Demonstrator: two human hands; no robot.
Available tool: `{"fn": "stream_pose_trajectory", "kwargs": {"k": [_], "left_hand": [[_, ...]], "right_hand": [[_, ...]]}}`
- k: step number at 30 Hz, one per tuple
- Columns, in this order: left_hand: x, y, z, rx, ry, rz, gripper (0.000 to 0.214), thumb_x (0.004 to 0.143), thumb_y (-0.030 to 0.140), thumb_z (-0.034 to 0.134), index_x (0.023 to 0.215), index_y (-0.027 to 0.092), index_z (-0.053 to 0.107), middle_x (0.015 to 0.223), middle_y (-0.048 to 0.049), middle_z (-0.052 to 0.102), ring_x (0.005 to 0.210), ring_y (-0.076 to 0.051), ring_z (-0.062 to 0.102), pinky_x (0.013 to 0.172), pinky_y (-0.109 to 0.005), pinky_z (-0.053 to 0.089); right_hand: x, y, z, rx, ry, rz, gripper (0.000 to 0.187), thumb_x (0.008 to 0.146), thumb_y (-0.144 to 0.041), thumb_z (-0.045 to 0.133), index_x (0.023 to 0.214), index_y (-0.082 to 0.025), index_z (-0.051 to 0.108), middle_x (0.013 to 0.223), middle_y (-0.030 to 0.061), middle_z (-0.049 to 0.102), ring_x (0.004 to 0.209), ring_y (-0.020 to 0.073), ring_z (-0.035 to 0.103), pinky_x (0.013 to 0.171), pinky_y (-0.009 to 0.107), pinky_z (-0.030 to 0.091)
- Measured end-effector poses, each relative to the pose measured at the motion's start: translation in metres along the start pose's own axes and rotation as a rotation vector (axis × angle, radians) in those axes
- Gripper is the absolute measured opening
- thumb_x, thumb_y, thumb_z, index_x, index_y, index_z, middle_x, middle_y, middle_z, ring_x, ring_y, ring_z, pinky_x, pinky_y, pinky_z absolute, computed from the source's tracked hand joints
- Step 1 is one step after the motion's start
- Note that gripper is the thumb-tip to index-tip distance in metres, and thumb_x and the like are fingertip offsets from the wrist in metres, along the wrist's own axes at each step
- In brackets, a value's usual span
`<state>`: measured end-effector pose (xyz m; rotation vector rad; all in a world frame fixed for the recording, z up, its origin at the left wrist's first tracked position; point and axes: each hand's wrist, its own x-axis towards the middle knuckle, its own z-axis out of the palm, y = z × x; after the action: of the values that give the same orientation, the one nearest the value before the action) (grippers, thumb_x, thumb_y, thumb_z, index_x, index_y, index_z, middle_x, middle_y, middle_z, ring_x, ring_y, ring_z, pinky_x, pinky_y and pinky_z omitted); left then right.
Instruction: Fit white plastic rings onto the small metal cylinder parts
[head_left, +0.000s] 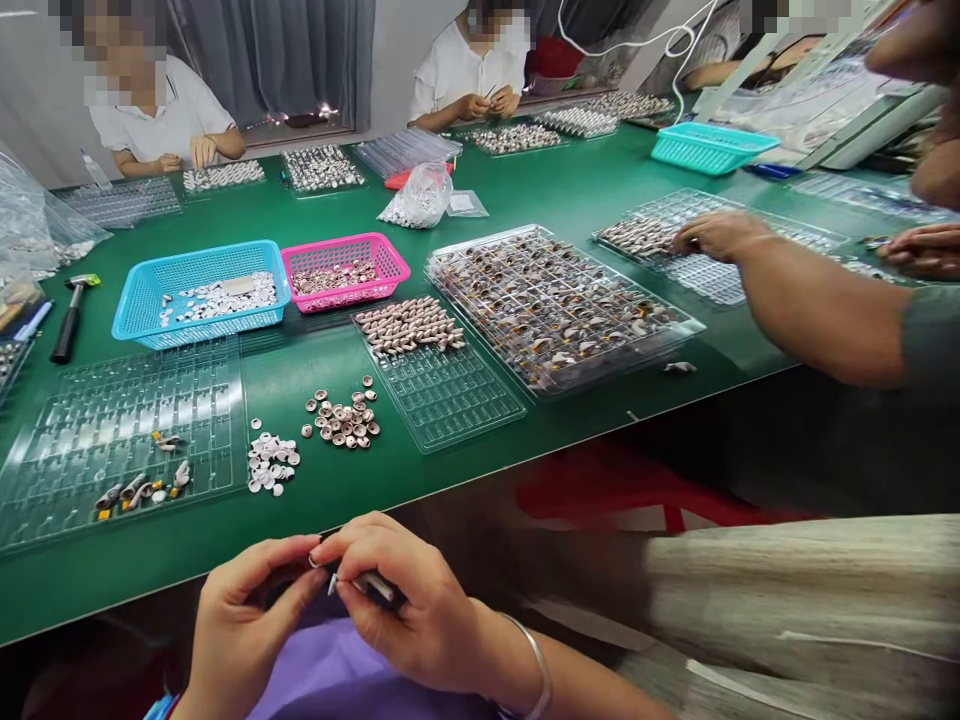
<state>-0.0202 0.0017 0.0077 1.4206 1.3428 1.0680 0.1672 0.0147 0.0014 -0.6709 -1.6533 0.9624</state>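
My left hand (251, 610) is closed in a pinch, thumb and forefinger meeting over a tiny part mostly hidden by the fingertips. Against it works my right hand (412, 605), also closed, with a slim pale-and-dark piece (379, 585) lying in its fingers; its kind is unclear. Both hands are in front of the green table's near edge, above a purple garment (337, 670). Closest on the tabletop are a pile of small white caps (271, 462) and a pile of pinkish-beige cups (345, 422). Several small grey-and-yellow parts (139, 490) lie on a clear tray (150, 420).
A blue basket (199, 325), pink basket (349, 295) and hammer (71, 320) stand beyond. A half-filled tray (457, 395) and a full tray (555, 300) lie rightward. A co-worker's arm (825, 300) reaches in from the right; others sit opposite.
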Motion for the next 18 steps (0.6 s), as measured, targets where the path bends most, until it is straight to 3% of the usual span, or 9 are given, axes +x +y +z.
{"fn": "stream_pose_trajectory", "kwargs": {"k": [7,14,18], "left_hand": [[-0.005,-0.005,0.002,-0.144,0.004,-0.136,0.019,0.072,0.026,0.081,0.091,0.026,0.080,0.084,-0.0033,0.080,0.071,-0.022,0.077,0.064,-0.025,0.064],[-0.005,0.005,0.011,-0.016,0.083,0.116,0.022,0.072,0.015,0.078,0.089,0.029,0.079,0.081,0.0013,0.079,0.066,-0.014,0.074,0.061,-0.015,0.061],[-0.005,0.003,0.011,0.091,0.071,0.224,0.025,0.074,0.013,0.076,0.094,0.029,0.078,0.083,0.0010,0.079,0.068,-0.014,0.074,0.063,-0.017,0.061]], "right_hand": [[0.002,-0.006,-0.002,-0.018,-0.020,-0.068,0.017,0.086,-0.006,0.056,0.094,-0.021,0.055,0.098,0.0105,0.072,0.090,0.0188,0.064,0.084,0.033,0.054],[0.006,-0.004,-0.003,-0.060,0.001,0.244,0.006,0.085,-0.018,0.058,0.080,-0.020,0.056,0.071,-0.0002,0.057,0.062,0.0119,0.051,0.060,0.024,0.043],[0.010,-0.004,-0.002,-0.019,-0.027,0.356,0.007,0.082,-0.019,0.057,0.075,-0.020,0.055,0.069,-0.0017,0.055,0.061,0.0112,0.049,0.059,0.023,0.041]]}}
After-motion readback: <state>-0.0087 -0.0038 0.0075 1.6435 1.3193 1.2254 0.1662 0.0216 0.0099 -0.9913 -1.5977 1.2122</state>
